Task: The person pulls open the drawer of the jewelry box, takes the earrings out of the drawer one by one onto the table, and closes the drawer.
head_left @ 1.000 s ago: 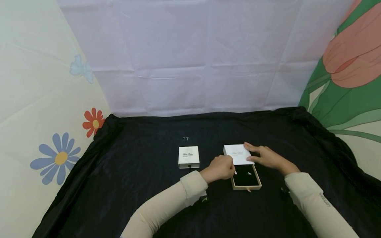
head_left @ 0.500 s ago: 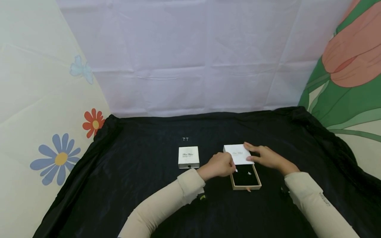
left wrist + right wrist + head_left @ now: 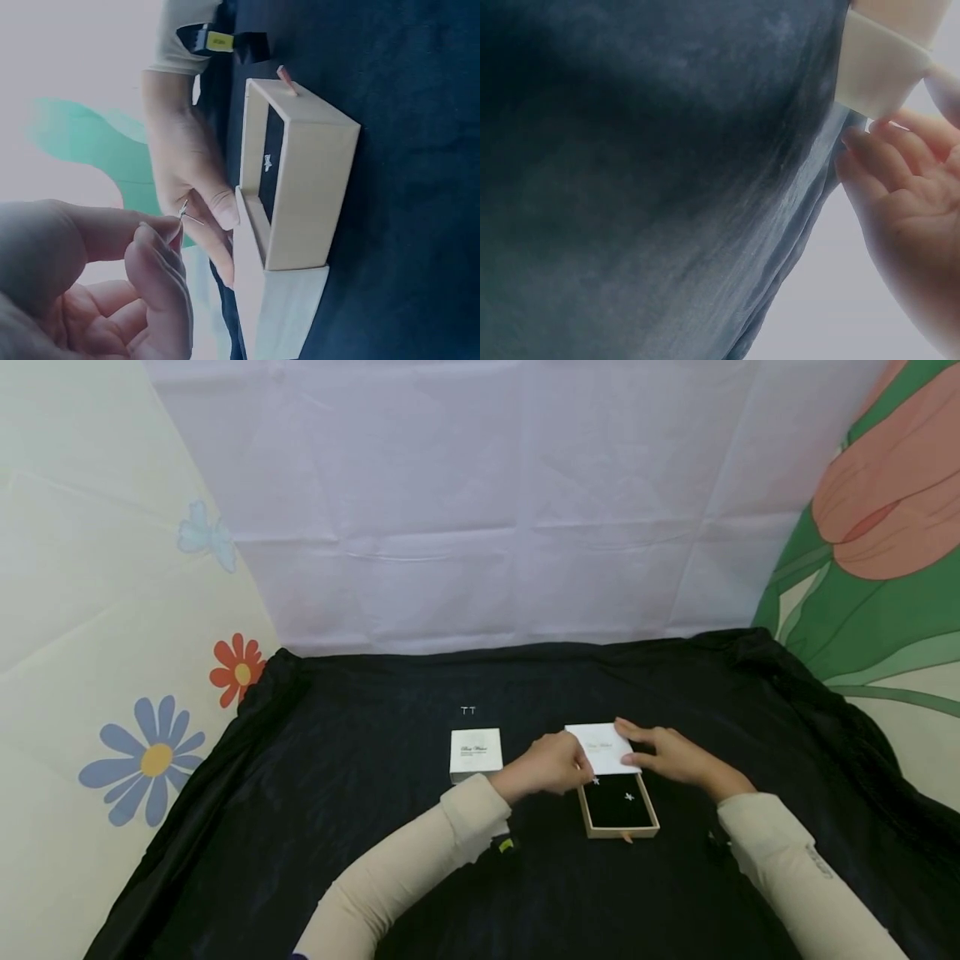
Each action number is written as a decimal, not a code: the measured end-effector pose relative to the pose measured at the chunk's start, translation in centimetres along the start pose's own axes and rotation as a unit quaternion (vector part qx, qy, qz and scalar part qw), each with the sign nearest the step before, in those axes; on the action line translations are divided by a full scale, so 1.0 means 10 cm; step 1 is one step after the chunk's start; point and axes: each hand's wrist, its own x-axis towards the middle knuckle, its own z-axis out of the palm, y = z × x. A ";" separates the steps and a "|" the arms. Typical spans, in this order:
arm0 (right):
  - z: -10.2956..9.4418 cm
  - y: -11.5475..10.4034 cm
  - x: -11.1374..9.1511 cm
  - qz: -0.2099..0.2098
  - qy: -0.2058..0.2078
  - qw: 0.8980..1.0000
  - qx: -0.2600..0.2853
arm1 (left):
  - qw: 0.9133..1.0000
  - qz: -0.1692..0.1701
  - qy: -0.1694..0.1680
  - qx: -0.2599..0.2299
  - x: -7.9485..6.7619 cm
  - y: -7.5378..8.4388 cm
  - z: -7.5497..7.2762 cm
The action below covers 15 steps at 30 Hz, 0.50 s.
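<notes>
The left forearm [image 3: 401, 877], in a pale sleeve, slants in from the near left of the open box [image 3: 609, 747]. The left hand [image 3: 546, 767] is at the box's left edge, thumb and forefinger tips pinched together, its other fingers curled toward the palm. The right forearm [image 3: 795, 868] comes from the box's near right, and the right hand [image 3: 671, 753] rests against its right side, thumb and forefinger spread apart.

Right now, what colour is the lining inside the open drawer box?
The lining is black, seen best in the head view.
</notes>
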 end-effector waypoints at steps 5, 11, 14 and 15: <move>-0.01 0.00 0.00 -0.003 0.002 1.000 -0.007 | 0.999 -0.024 -0.005 -0.044 0.00 0.03 -0.07; -0.01 0.00 0.00 -0.002 0.003 1.000 -0.006 | 0.994 -0.031 -0.019 -0.105 -0.03 0.03 -0.16; 0.00 0.00 0.00 -0.004 0.004 1.000 -0.005 | 0.990 -0.025 -0.028 -0.137 -0.03 0.00 -0.21; 0.00 -0.01 0.00 -0.004 0.004 1.000 -0.005 | 0.989 -0.024 -0.032 -0.145 -0.03 -0.01 -0.22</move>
